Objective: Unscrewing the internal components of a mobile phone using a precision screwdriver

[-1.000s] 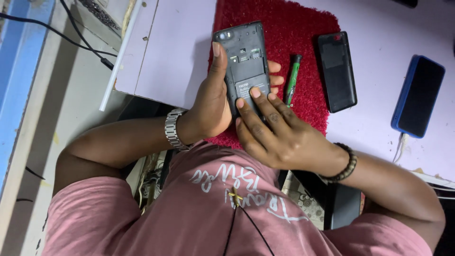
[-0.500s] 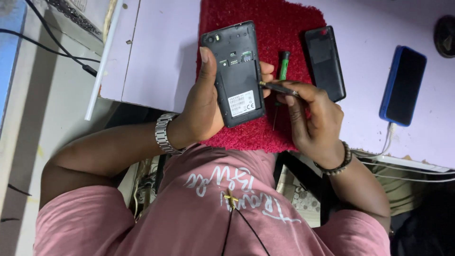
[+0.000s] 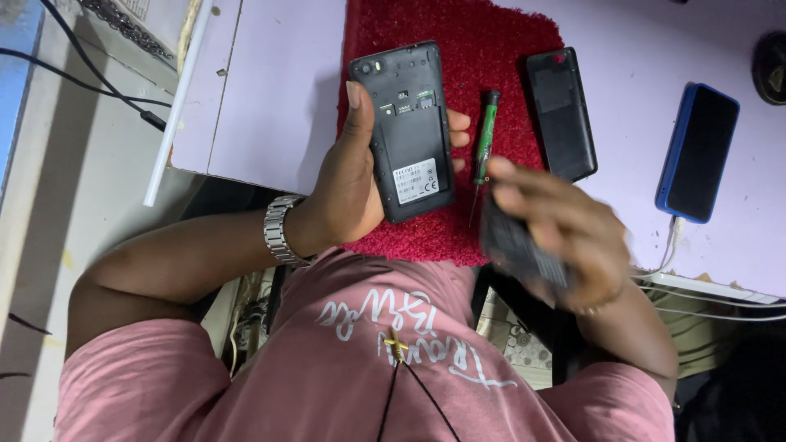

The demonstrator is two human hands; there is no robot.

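Counter (image 3: 270,98) in pale lilac carries one red mat (image 3: 491,49), and on the mat lie one black back cover (image 3: 561,110) at right and one green screwdriver (image 3: 485,139) beside it, while one blue-cased phone (image 3: 696,151) lies off the mat, further right. Left hand (image 3: 348,184) has its grip clenched around one opened black phone (image 3: 407,127), back facing up, over the mat's near left part. Right hand (image 3: 565,221), blurred, grasps one dark flat battery (image 3: 516,245) near the mat's near edge.

A pale lilac table (image 3: 270,98) carries a red mat (image 3: 508,49) and a blue-cased phone (image 3: 697,151)
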